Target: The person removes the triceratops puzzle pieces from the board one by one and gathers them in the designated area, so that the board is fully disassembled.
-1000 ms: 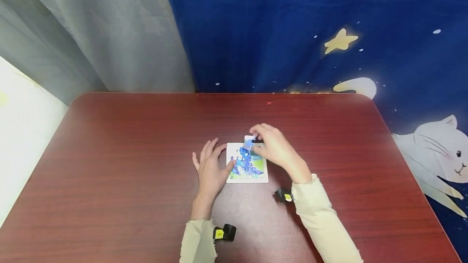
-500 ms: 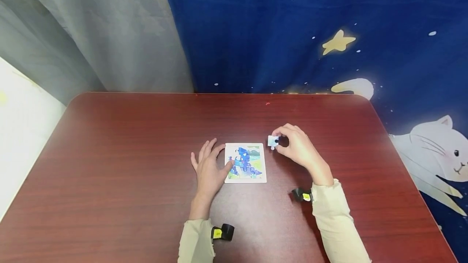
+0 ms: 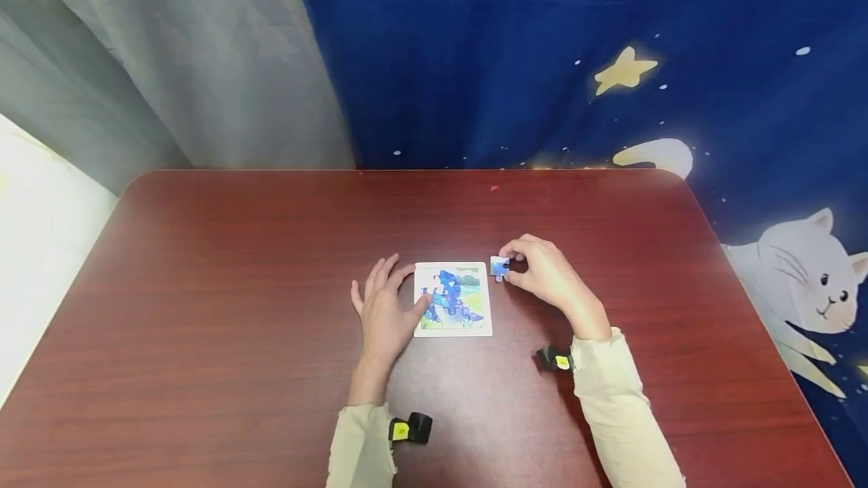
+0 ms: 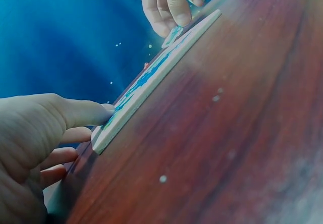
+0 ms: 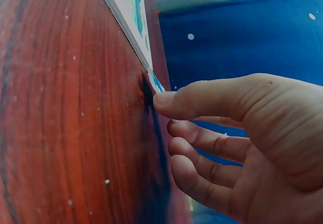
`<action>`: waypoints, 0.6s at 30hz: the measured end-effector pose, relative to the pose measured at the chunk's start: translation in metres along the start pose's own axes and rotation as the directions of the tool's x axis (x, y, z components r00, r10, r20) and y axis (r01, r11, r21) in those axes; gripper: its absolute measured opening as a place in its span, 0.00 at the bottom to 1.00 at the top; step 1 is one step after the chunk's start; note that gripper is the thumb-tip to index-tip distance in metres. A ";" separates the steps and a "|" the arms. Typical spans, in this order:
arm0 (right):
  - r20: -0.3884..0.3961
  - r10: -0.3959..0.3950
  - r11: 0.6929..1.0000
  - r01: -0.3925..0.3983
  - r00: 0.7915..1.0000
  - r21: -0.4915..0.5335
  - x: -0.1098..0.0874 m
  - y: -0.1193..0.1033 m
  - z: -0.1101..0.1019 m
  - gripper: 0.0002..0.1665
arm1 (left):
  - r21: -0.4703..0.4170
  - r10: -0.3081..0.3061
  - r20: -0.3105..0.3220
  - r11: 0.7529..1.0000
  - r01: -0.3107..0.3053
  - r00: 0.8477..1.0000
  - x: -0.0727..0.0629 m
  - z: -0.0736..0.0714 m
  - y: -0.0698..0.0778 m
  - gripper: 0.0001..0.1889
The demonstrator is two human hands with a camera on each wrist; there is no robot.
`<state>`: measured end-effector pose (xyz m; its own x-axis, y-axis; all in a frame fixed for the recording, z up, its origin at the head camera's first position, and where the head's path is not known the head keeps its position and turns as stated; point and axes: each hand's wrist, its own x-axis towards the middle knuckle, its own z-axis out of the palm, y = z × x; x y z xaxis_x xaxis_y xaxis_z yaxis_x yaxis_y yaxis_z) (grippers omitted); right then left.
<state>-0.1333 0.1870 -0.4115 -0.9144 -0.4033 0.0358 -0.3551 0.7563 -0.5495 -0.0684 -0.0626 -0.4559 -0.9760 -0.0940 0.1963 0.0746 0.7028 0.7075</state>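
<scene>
A small square jigsaw puzzle [image 3: 453, 333] with a white border and a blue dinosaur picture lies flat mid-table. My left hand [image 3: 385, 318] rests at its left side in the head view. The thumb [image 4: 93, 112] presses on the puzzle's face, and the other fingers spread out past its edge. Just off the upper right corner, my right hand [image 3: 548, 271] pinches a blue and white puzzle piece [image 3: 498, 265] between thumb and fingers. An open spot in the picture shows near the left thumb. In the right wrist view most of the piece is hidden behind the thumb [image 5: 174, 103].
The brown wooden table [image 3: 258, 247] spreads out on all sides of the puzzle. Behind it hang a grey curtain [image 3: 224, 59] and a blue curtain [image 3: 461, 51] with stars and a cat. Black wrist cameras sit on both forearms.
My right hand has lifted the piece from the puzzle's top and carried it right, off the board. It then came slightly back left with the piece turned. The left hand stays put.
</scene>
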 end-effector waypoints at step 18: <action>0.031 -0.002 0.999 0.001 1.000 0.048 0.002 -0.001 0.005 0.16 | -0.012 -0.003 0.014 1.000 0.003 1.000 0.001 -0.002 0.000 0.25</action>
<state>-0.1336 0.1833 -0.4154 -0.9070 -0.4210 0.0109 -0.3460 0.7303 -0.5890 -0.0690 -0.0644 -0.4544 -0.9791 -0.0861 0.1844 0.0738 0.6940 0.7162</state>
